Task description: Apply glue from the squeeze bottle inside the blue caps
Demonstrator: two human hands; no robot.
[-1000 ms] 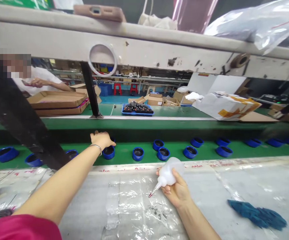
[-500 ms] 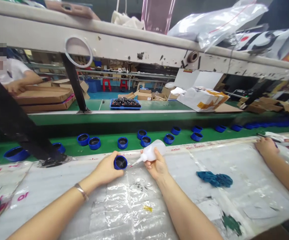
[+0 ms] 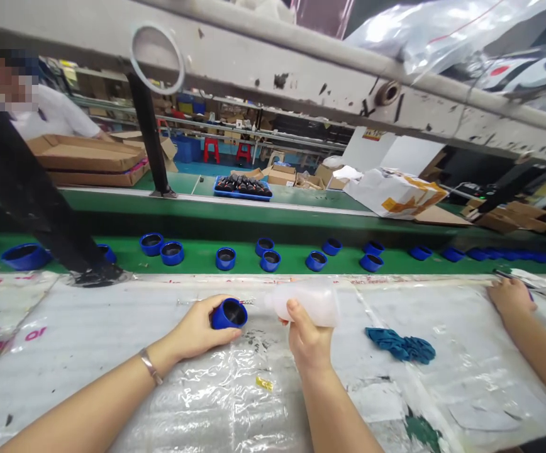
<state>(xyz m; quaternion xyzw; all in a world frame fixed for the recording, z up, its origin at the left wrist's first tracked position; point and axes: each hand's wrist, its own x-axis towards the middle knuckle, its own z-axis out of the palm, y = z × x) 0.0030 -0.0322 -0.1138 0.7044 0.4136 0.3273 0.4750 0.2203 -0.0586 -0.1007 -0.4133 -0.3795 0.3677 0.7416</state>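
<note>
The person's left hand (image 3: 207,327) has its fingers curled around a blue cup (image 3: 229,314), held above the plastic-covered table (image 3: 160,402). Just right of that cup, the right hand's (image 3: 308,333) fingers wrap a white squeeze bottle (image 3: 304,303), its nozzle pointing left at the cup's rim. Behind the cup, more blue rings (image 3: 226,258) sit spaced along a green belt (image 3: 197,258).

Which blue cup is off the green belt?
The cup in the left hand; the other cups in view sit on the belt.
</note>
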